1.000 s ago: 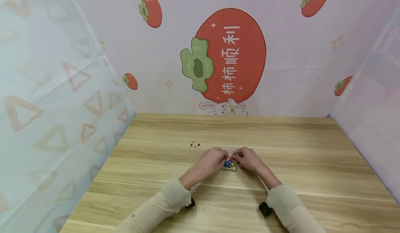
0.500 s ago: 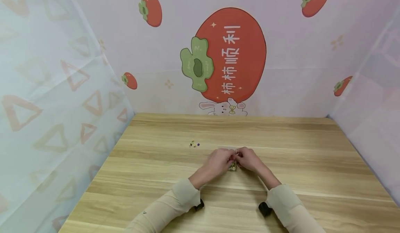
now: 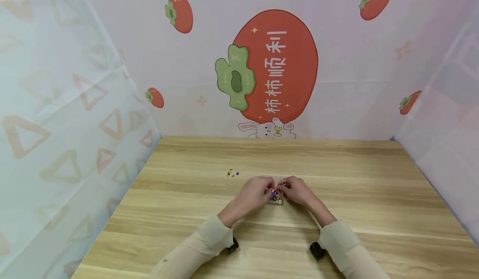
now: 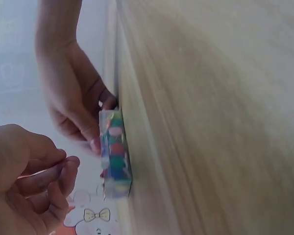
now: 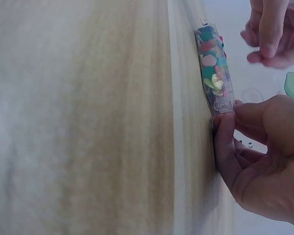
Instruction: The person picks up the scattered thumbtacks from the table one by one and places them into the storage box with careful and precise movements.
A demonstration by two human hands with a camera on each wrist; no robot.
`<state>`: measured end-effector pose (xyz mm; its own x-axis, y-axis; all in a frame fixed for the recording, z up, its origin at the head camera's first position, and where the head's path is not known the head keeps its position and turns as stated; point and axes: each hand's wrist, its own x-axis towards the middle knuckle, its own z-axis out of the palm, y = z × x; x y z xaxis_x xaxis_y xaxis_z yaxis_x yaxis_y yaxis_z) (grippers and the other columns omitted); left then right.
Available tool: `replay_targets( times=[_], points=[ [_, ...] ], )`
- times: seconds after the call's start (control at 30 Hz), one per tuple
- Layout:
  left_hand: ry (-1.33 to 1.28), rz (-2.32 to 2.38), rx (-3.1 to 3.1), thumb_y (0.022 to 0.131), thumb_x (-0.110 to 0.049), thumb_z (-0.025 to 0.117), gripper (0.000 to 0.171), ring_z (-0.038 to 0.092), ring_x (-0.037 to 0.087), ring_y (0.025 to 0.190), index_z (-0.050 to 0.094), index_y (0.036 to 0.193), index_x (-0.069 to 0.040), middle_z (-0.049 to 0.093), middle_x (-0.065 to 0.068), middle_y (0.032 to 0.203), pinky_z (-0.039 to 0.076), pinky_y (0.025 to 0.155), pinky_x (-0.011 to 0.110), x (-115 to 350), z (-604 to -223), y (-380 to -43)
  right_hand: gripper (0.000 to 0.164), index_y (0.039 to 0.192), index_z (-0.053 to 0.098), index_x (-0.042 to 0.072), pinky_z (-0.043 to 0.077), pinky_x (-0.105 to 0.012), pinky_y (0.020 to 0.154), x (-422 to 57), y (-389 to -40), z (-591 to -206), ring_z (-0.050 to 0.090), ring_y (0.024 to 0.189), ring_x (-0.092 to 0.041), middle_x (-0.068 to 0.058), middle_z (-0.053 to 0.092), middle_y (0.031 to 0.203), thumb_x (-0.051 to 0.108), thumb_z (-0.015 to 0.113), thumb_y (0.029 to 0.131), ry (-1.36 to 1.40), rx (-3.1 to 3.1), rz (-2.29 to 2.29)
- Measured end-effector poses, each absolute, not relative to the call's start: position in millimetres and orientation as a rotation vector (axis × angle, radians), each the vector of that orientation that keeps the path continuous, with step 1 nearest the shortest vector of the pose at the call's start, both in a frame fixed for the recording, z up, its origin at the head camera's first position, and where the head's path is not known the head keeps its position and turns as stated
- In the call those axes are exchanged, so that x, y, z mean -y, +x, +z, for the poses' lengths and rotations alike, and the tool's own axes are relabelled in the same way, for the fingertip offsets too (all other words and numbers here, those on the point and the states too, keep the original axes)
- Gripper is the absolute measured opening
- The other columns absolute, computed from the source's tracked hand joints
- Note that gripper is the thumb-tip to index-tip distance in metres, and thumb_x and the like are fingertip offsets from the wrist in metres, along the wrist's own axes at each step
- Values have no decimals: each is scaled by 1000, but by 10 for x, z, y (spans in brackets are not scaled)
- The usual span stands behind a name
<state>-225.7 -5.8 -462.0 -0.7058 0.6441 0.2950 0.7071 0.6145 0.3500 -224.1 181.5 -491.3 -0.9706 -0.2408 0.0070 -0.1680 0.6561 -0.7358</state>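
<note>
A small clear plastic box [image 5: 223,104] full of colourful sequins [image 5: 209,60] lies on the table between the hands. My right hand [image 3: 298,191] grips the box's near end in the right wrist view, thumb on one side and fingers on the other. Over the box's left side is my left hand [image 3: 255,192], fingers curled. Its thumb and fingertips come close together in the left wrist view, just apart from the box [image 4: 116,161], with nothing showing between them. In the head view the hands hide both ends of the box.
Several loose sequins [image 3: 237,173] and small bits lie on the wooden table [image 3: 337,162], left of and behind the box. A patterned backdrop [image 3: 337,62] stands along the table's back edge, with similar sheets at both sides.
My left hand moved right over the box until it met the right hand, then drew back left, showing the sequins again. The right hand has stayed in place.
</note>
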Motion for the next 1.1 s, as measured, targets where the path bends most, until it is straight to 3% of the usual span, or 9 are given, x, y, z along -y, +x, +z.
replay_targets(
  times=[0.2,0.47,0.77,0.97,1.1],
  points=[
    [-1039,-736,2713,87,-7,61,10,58,6,67,69,93,-7,70,2,83,50,59,17,346,-4591,-2349,13,91,71,8,43,-27,48,-1804,-2252,-4917,49,46,-9,0,58,57,11,59,94,-342,-2784,-1213],
    [-803,-672,2755,82,0,64,8,56,11,65,67,87,-5,69,5,81,51,58,27,834,-4612,-2592,13,94,72,8,45,-28,51,-1798,-2241,-4914,51,48,-10,0,60,59,12,59,94,-319,-2786,-1196],
    [-648,-582,2871,79,3,62,18,60,22,79,65,96,-2,66,11,88,54,67,37,1150,-4630,-2818,14,93,72,8,45,-28,51,-1795,-2223,-4890,51,47,-11,-1,59,57,13,59,94,-335,-2789,-1199],
    [-670,-521,2957,83,-1,63,19,58,21,77,65,101,-3,65,11,90,53,67,38,1211,-4653,-2939,14,93,72,8,44,-27,51,-1803,-2225,-4893,50,47,-10,-1,60,57,13,59,94,-339,-2793,-1191],
    [-725,-500,2970,83,-3,65,15,59,19,74,68,97,-4,67,8,85,53,65,37,1203,-4679,-3005,14,92,72,9,44,-28,52,-1796,-2230,-4902,50,48,-10,0,59,57,13,59,94,-342,-2790,-1188]
  ],
)
